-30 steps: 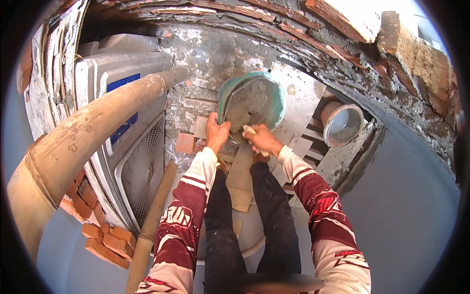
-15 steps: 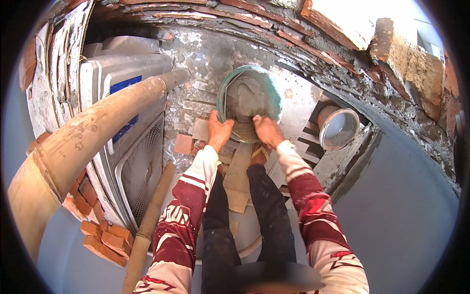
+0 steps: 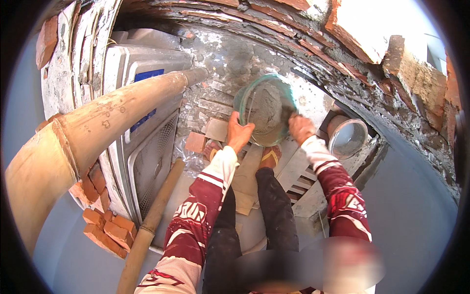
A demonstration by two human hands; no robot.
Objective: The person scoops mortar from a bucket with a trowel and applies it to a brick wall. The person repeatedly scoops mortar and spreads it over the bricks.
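Note:
My left hand (image 3: 240,131) grips the near-left rim of a teal bucket (image 3: 285,90), thumb and fingers closed on it. Thick grey mortar (image 3: 265,109) fills much of the bucket, which stands just beyond my feet (image 3: 270,156) in yellow sandals. At the bucket's right side my right hand (image 3: 301,126) is closed and slightly smeared by motion, on the wooden-handled tool seen a moment ago; that tool is now mostly hidden.
An outdoor air-conditioner unit (image 3: 147,59) stands left, crossed by a thick bamboo pole (image 3: 112,112); another pole (image 3: 147,230) lies lower. Bricks (image 3: 110,230) are stacked lower left. A small bucket of liquid (image 3: 347,137) sits right, below a rough brick wall (image 3: 416,83).
My right hand and tool have moved right and up, from the bucket's near side to its right side. My left hand stays on the rim. The view has shifted slightly.

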